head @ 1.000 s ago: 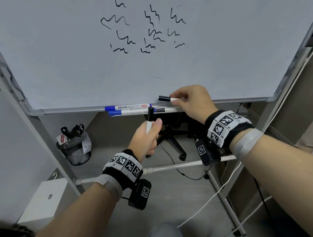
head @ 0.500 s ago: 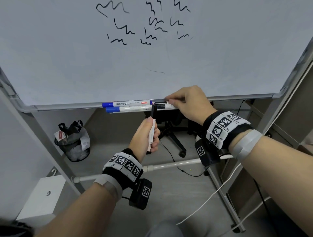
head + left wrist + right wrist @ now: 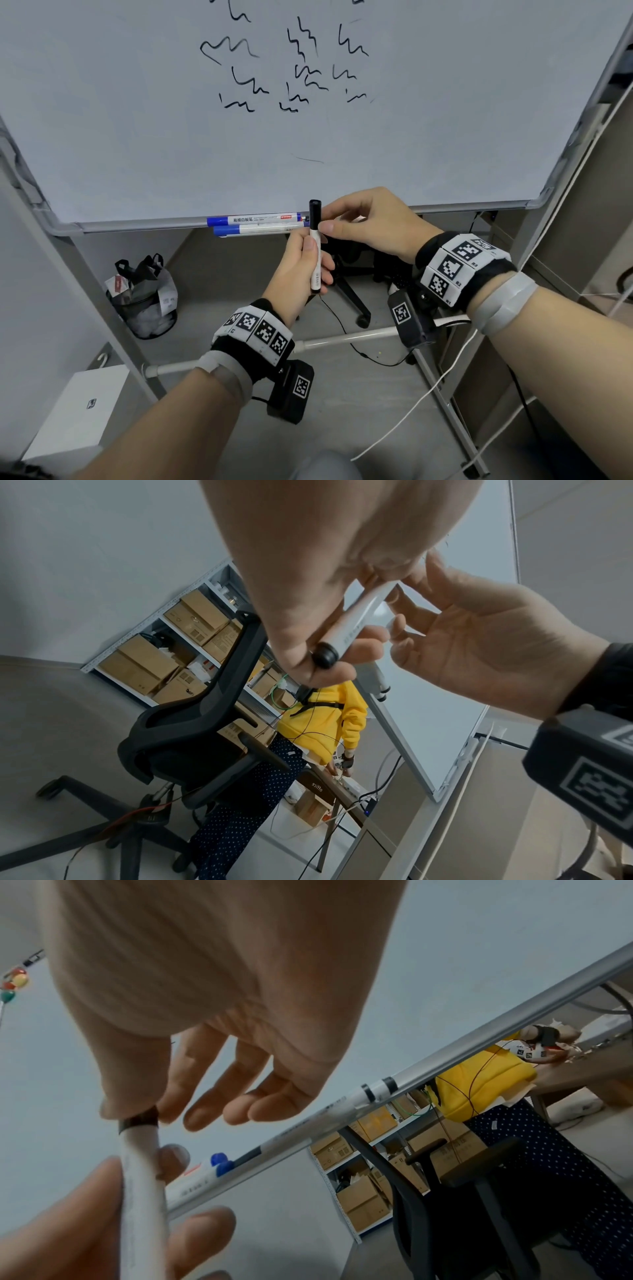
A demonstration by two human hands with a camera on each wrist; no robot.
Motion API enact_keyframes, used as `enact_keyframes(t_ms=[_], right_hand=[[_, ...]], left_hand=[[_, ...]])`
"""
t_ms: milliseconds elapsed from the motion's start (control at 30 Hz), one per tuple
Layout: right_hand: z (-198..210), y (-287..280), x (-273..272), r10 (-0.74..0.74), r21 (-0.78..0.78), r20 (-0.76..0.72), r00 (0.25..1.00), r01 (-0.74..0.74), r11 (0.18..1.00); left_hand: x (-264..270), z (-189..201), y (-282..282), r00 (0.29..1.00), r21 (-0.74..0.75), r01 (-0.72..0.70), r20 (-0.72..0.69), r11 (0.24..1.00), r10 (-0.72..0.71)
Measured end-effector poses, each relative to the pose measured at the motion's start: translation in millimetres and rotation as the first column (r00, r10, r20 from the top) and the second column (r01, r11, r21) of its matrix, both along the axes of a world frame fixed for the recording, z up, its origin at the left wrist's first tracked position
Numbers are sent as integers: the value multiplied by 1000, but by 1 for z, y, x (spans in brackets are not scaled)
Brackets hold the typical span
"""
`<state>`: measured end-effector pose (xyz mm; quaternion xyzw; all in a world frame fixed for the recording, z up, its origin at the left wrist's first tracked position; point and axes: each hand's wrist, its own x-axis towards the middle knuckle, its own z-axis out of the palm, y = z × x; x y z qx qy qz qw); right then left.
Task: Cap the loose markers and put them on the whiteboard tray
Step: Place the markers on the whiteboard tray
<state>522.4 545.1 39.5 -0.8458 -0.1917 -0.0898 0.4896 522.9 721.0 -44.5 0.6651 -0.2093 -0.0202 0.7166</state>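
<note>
My left hand [image 3: 308, 255] grips a white marker with a black cap [image 3: 315, 246] and holds it upright just in front of the whiteboard tray [image 3: 137, 225]. My right hand [image 3: 337, 224] pinches the same marker between thumb and forefinger, where the cap meets the barrel; its other fingers hang loose. In the right wrist view that pinch sits on the black cap [image 3: 139, 1120]. In the left wrist view the marker's black end [image 3: 324, 657] points at the camera. Two blue-capped markers [image 3: 255, 224] lie on the tray. Another white marker with black bands [image 3: 377, 1089] lies further along it.
Black scribbles cover the whiteboard [image 3: 308, 137]. Under it stand a bagged waste bin [image 3: 144, 301], a white box [image 3: 78, 411], an office chair [image 3: 192, 737], the stand's crossbar [image 3: 342, 339] and loose cables. A person in a yellow hoodie [image 3: 325, 723] stands behind the board near shelves of boxes.
My right hand laid a black-capped marker on the tray, then came over and pinched the marker in my left hand. My left hand lifted that marker up to tray height.
</note>
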Motion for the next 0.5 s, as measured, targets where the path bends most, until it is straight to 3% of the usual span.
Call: enact_keyframes(t_ms=[233,333,500], right_hand=[[-5,-8,8,22,78,-19,1000,-20,997],[0,-10,15,-50,158,96,994,34,987],[1,-11,32,-200,17,245,949,202,979]], left_hand=[[-1,4,-3,998,121,-61,-2,991,62],[5,-3,3,990,179,-129,-24,975,136],[14,-13,14,977,234,-197,-30,952,210]])
